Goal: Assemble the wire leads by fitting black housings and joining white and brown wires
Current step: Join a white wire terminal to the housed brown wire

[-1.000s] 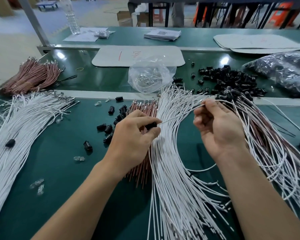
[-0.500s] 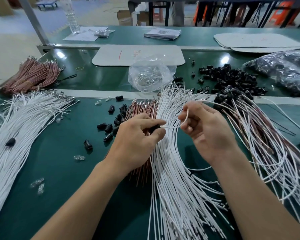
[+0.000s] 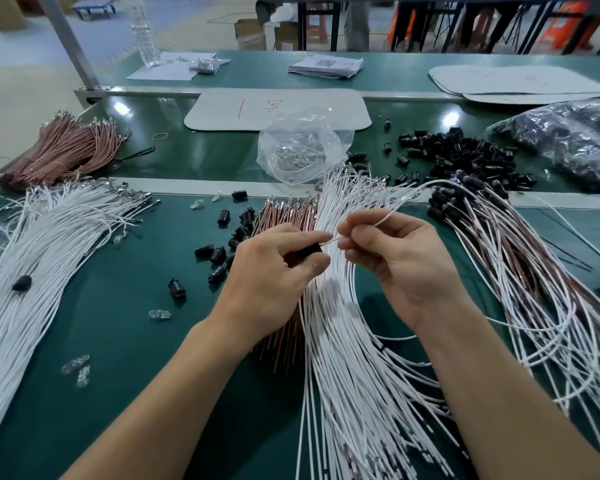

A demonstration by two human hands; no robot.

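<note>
White wires (image 3: 343,358) fan across the green counter (image 3: 118,323) in a loose sheaf, brown wires (image 3: 284,216) partly under them. Above the sheaf, the left hand (image 3: 271,271) pinches a black housing (image 3: 309,251); the right hand (image 3: 395,258) pinches one white wire (image 3: 388,216) near its tip, at the housing. Light and floppy by the look, the wire likely needs gripping close to its end; the housing seems rigid, small.

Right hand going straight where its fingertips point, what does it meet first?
Probably the black housing in the left hand; the right hand pinches a white wire aimed at it.
</note>
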